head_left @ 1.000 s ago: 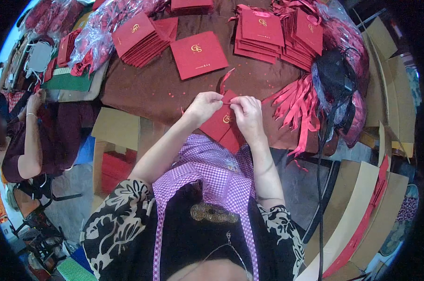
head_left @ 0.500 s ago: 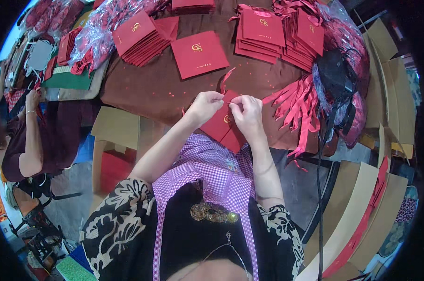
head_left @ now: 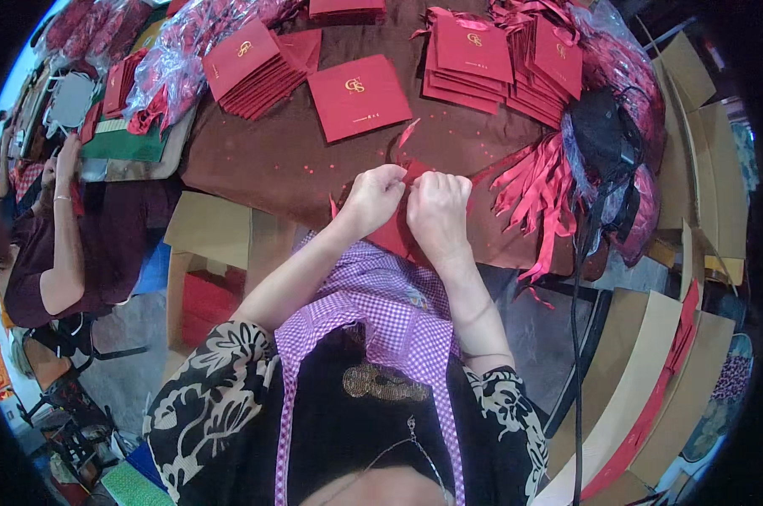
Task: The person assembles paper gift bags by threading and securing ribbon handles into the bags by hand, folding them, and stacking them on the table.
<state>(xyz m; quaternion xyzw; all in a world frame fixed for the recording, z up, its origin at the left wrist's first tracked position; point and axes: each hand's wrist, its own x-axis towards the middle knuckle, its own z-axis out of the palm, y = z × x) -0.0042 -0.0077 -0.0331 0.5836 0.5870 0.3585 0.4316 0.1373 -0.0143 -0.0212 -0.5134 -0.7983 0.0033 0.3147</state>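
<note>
A flat red paper bag point(head_left: 388, 239) lies at the table's near edge, mostly covered by my hands. Over its top edge, my left hand point(head_left: 373, 201) is closed in a pinch on a red ribbon. My right hand point(head_left: 440, 211) is curled beside it with the knuckles up, the ribbon running into its grip; the exact spot is hidden. One loose ribbon end point(head_left: 409, 131) sticks up beyond my hands. Another short ribbon end point(head_left: 333, 205) shows by my left wrist. Just past them lies a single red bag point(head_left: 360, 99) with gold print.
Stacked red bags stand at the back left point(head_left: 251, 72) and back right point(head_left: 468, 63). Loose red ribbons point(head_left: 533, 190) hang over the right edge near a black bundle point(head_left: 605, 135) with a cord. Open cardboard boxes flank me. At far left a co-worker's arm point(head_left: 63, 228) reaches to another table.
My right hand has turned over from a fingertip pinch to a curled grip, covering the bag's gold print. My left hand has barely moved. The co-worker's hand has risen.
</note>
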